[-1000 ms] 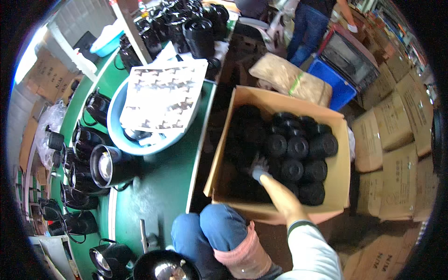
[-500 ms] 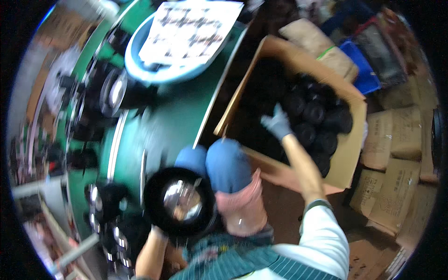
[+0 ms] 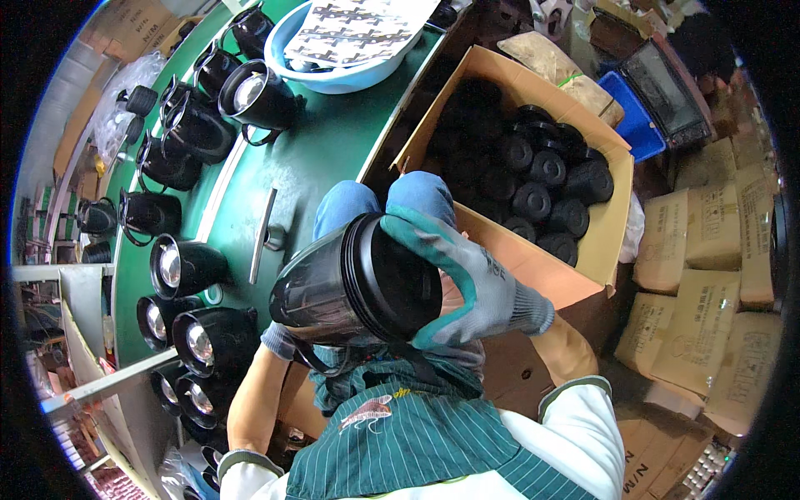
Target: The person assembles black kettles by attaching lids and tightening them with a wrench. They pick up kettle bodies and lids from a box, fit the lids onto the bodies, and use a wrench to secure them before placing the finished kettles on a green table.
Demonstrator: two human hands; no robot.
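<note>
A black jug [image 3: 321,292] with a loop handle lies tilted over my lap. My left hand [image 3: 279,340], in a grey glove, holds it from beneath; its fingers are mostly hidden by the jug. A wide black round cap [image 3: 408,287] sits at the jug's right end, over its ribbed rim. My right hand [image 3: 467,287], in a grey and green glove, grips this cap, thumb and fingers spread around its edge. To the right, a cardboard box [image 3: 623,183] holds many similar black round caps [image 3: 548,168].
On the green table [image 3: 312,158] at left stand several black jugs [image 3: 200,342], some showing shiny insides. A light blue basin [image 3: 350,79] with a printed sheet [image 3: 354,33] is at the back. A metal bar [image 3: 263,236] lies nearby. Cartons [image 3: 700,325] are stacked at right, near a blue bin [image 3: 637,117].
My right hand has come back from the cap box to my lap with a black cap, now against the jug's end. The jug has tipped from mouth-up onto its side.
</note>
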